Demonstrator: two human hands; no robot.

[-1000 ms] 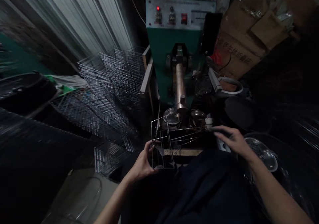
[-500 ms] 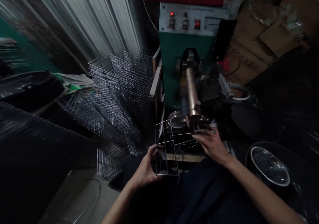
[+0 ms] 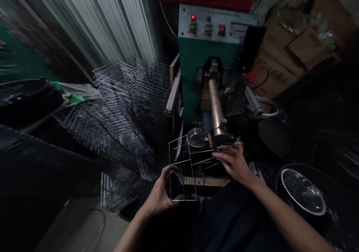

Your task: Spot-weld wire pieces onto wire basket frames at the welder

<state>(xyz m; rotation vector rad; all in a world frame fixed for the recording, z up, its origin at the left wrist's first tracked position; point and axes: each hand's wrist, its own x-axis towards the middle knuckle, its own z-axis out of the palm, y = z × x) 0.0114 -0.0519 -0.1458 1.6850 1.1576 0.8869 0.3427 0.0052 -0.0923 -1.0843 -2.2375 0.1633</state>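
Observation:
A wire frame (image 3: 183,163) spans the space between my hands, below the copper-coloured arm (image 3: 217,108) of a green machine (image 3: 193,76). My left hand (image 3: 160,192) is closed round the frame's left side, its fingers partly behind the wires. My right hand (image 3: 232,161) pinches the frame's right end beside the tip of the machine arm. What lies right under the arm's tip is dark and partly hidden by my fingers. Behind the frame sits a small round metal dish (image 3: 196,137).
Stacked wire racks (image 3: 112,121) fill the left side. At the lower right is a round metal bowl (image 3: 303,191) with small shiny pieces. Cardboard boxes (image 3: 276,74) stand at the back right. A dark phone-like object (image 3: 251,48) is on the machine's right edge.
The view has shifted slightly, so the scene sits a little lower and mostly further left. Both hands keep their hold on the wire frame.

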